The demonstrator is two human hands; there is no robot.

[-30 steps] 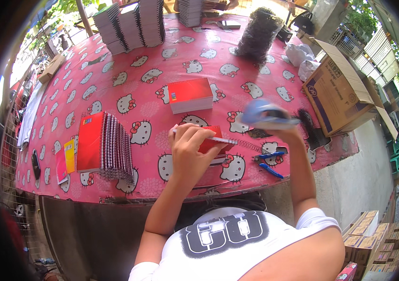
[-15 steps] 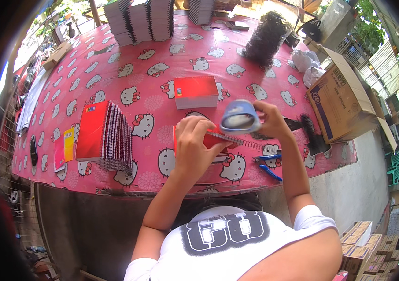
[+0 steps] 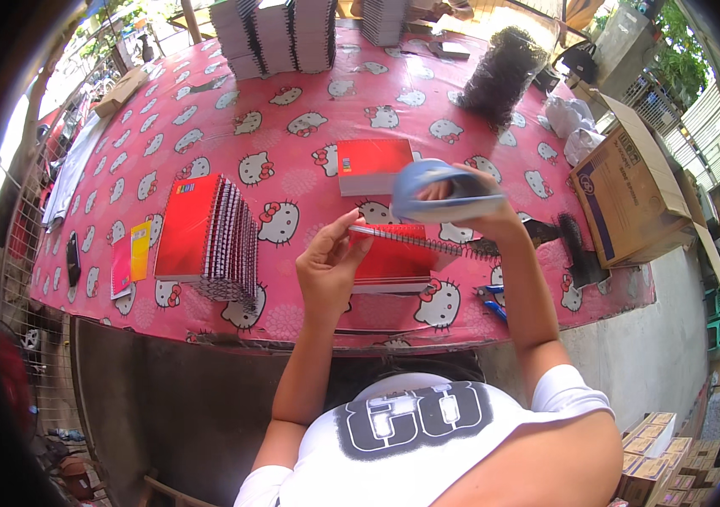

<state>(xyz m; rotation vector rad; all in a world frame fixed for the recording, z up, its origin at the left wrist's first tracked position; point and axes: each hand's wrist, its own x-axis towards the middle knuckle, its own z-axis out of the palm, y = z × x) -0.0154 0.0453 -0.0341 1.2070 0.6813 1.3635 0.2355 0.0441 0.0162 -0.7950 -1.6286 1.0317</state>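
Red spiral-bound notebook (image 3: 394,258), flat, rectangular, pinched by left hand (image 3: 330,270).

Tablecloth (image 3: 208,127) pink, patterned with white cartoon cats; notebook (image 3: 394,258) in hand red-covered, as is the stack (image 3: 187,224) beside; object (image 3: 436,190) held above pale blue; pliers (image 3: 492,300) blue-handled; shirt (image 3: 411,439) white with black print.

In front of me a notebook (image 3: 394,258) lies on the table (image 3: 292,160), my left hand (image 3: 330,266) at its left end and my right hand (image 3: 482,215) above its right end. A notebook stack (image 3: 208,232) sits left of it, another notebook (image 3: 374,166) lies behind it, and pliers (image 3: 492,299) lie to its right near the front edge. A cardboard box (image 3: 626,198) stands off the table's right side.
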